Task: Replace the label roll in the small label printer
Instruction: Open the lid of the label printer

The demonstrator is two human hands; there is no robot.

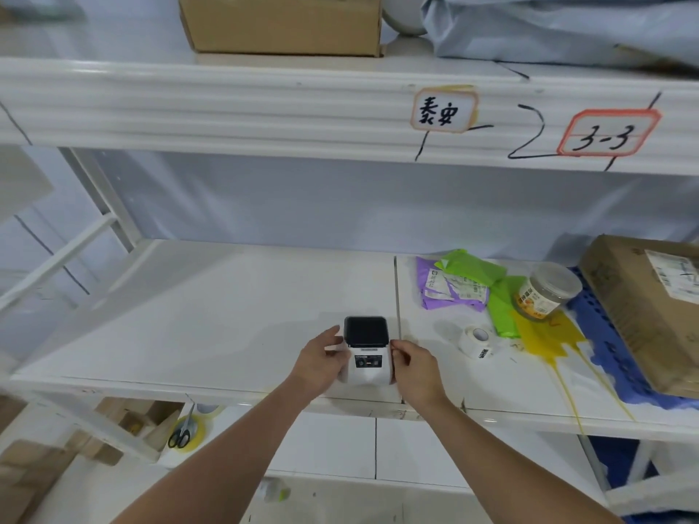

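Note:
A small white label printer with a dark lid stands near the front edge of the white shelf. Its lid looks closed. My left hand rests against the printer's left side, fingers curled around it. Against the right side presses my right hand, fingertips up near the lid's edge. A white label roll lies on the shelf to the right of the printer, apart from both hands.
Purple and green mailer bags, a lidded plastic jar and a cardboard box crowd the shelf's right end. Yellow and blue stains mark the surface there. An upper shelf hangs overhead. Scissors lie on a lower level.

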